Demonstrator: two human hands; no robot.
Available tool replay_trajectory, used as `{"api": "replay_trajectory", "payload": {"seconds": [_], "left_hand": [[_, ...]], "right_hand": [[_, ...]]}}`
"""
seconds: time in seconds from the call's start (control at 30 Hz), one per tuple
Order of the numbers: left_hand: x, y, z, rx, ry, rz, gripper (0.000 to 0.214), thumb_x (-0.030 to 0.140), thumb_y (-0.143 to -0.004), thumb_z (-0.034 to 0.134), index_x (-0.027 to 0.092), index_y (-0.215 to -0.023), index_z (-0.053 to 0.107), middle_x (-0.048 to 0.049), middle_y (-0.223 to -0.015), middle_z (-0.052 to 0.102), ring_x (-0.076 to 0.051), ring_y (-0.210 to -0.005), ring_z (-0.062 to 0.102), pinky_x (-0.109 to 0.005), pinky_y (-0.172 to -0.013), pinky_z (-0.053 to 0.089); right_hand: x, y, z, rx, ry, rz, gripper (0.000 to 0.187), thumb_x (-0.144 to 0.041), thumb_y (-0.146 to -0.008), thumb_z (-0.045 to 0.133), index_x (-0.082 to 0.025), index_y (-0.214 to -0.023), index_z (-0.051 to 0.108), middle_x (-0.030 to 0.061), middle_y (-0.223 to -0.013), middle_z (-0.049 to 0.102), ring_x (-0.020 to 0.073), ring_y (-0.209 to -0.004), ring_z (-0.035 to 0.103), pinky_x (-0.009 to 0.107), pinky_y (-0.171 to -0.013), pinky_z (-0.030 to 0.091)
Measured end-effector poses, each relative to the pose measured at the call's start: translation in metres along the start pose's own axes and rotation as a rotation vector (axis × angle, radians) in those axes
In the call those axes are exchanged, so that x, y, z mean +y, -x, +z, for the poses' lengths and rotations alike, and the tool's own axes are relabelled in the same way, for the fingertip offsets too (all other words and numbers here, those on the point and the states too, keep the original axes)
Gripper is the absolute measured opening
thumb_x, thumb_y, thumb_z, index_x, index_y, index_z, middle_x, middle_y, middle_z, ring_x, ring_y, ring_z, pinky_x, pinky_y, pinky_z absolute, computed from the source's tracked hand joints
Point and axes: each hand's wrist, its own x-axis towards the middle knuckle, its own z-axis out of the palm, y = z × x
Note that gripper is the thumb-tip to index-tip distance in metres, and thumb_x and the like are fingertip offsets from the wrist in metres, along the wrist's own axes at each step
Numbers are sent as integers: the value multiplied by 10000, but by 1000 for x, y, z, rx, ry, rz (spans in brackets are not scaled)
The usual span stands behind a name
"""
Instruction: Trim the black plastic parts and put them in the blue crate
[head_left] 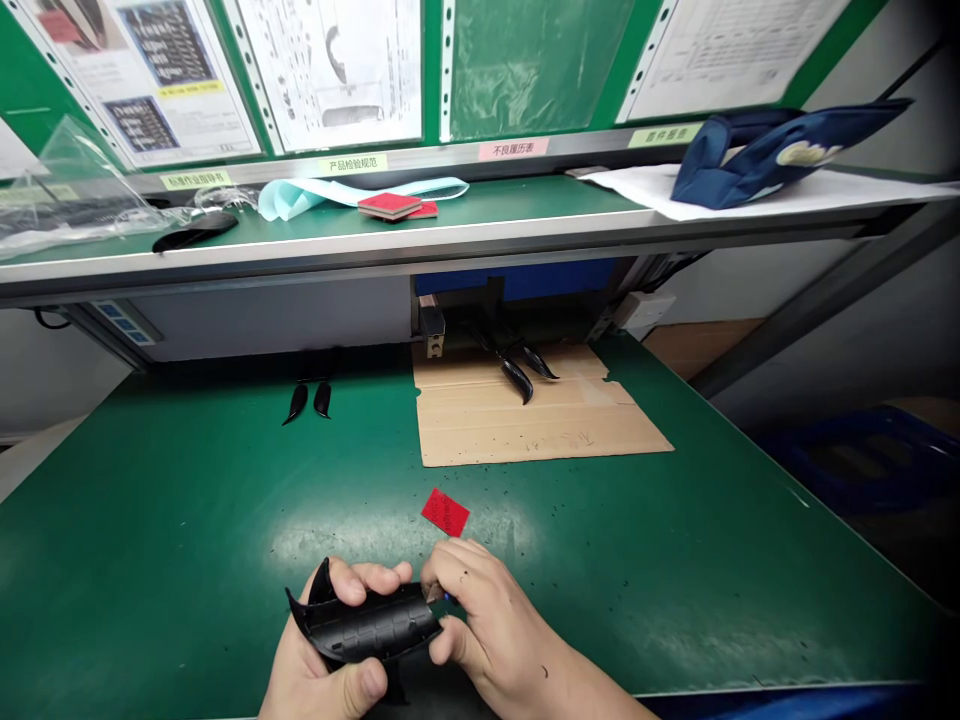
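Observation:
In my left hand (322,650) lies a curved black plastic shell (375,628), hollow side up, with pointed tips at its left end. The fingers wrap its far edge and the thumb presses the near edge. My right hand (480,610) is closed at the shell's right end, pinching a small metal blade-like tool (431,597). Most of that tool is hidden by the fingers; a blue bit shows beside it. Just beyond my right hand, a red square pad (445,512) with dark writing lies on the green table (225,520).
Black curved parts (517,380) lie on a cardboard sheet (540,425); more black parts (298,402) lie back left. Dark shavings dot the table. The shelf (525,215) above carries red pads (390,205), a light blue strap (300,195), a plastic bag (75,190) and a navy cap (780,150).

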Motion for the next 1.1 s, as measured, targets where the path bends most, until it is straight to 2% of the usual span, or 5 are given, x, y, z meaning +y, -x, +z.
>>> {"api": "replay_trajectory", "payload": {"seconds": [0.5,0.6,0.73,0.87,1.1], "left_hand": [[3,2,-4,-25,-150,44,349,282,-556,871,226,-821,650,-50,-911,713,-318,-1061,631,-423,-907,515],[4,2,-3,-34,-173,28,324,269,-565,867,223,-808,658,-59,-907,723,-313,-1059,634,-411,-905,515],[4,1,1,-33,-151,40,347,266,-542,879,227,-802,653,-51,-897,726,-300,-1039,643,-391,-898,516],[4,-3,11,110,-15,62,417,280,-553,875,252,-891,631,-32,-967,712,-307,-1094,615,-410,-911,513],[8,-4,30,292,128,3,444,276,-617,840,290,-996,610,-42,-1130,685,-313,-1224,529,-466,-1009,449]], "right_hand": [[12,-1,-3,59,503,-145,724,-748,-849,18,-197,-625,430,-2,-595,504,149,-570,376,303,-591,217],[16,-1,-6,-65,358,-134,688,-768,-846,90,-203,-619,409,-22,-572,479,134,-543,364,293,-583,239],[17,1,-7,-283,-146,-48,634,-794,-830,169,-214,-612,303,-63,-538,318,105,-497,328,242,-514,263],[12,6,9,-101,-307,50,665,-853,-763,224,-212,-665,372,-57,-585,368,103,-535,360,231,-518,304],[5,11,33,106,255,-34,710,-802,-807,171,-192,-785,534,27,-761,541,184,-697,449,317,-656,329]]}}
